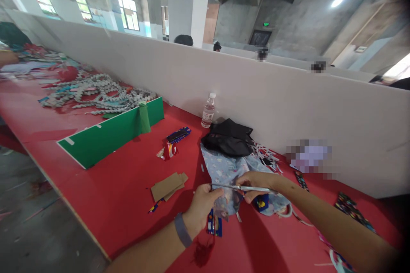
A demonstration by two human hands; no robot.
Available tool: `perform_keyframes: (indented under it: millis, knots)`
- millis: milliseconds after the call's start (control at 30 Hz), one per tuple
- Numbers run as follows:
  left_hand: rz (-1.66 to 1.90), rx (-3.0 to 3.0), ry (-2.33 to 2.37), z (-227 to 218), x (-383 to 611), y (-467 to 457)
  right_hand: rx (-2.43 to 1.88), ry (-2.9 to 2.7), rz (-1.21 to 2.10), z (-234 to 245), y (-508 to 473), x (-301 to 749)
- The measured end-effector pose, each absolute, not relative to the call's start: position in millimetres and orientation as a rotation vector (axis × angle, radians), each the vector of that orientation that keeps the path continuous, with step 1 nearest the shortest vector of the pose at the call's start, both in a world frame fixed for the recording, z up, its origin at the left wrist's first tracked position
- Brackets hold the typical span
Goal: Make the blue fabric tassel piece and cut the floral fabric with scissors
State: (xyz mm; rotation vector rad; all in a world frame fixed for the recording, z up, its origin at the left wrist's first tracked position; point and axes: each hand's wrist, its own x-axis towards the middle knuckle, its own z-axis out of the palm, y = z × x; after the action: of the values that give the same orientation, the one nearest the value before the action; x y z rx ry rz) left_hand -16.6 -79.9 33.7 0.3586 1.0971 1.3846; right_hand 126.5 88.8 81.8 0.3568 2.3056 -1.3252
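Lower centre of frame: right hand (pixel 256 183) closed around scissors (pixel 240 188), blades pointing left over pale printed fabric (pixel 224 170). Left hand (pixel 203 207) pinching the fabric's lower edge. Red table (pixel 128 187) beneath; black cloth (pixel 229 136) just above.

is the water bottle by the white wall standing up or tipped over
Upright. The water bottle stands on its base on the red table, white cap at the top, beside the black bag.

Right hand (pixel 256 183) grips scissors (pixel 238 188), blades across pale printed cloth (pixel 224 170) pinched by left hand (pixel 203 207). Red table (pixel 128 187); bottle (pixel 208 111) by partition.
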Motion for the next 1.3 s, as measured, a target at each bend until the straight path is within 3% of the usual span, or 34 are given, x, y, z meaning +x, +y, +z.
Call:
perform_keyframes:
  millis: [1300]
  knots:
    - [1.372,0.415,1.011,37.6,-15.2,-83.8,0.266,2.423,-1.332,89.1,71.3,111.5]
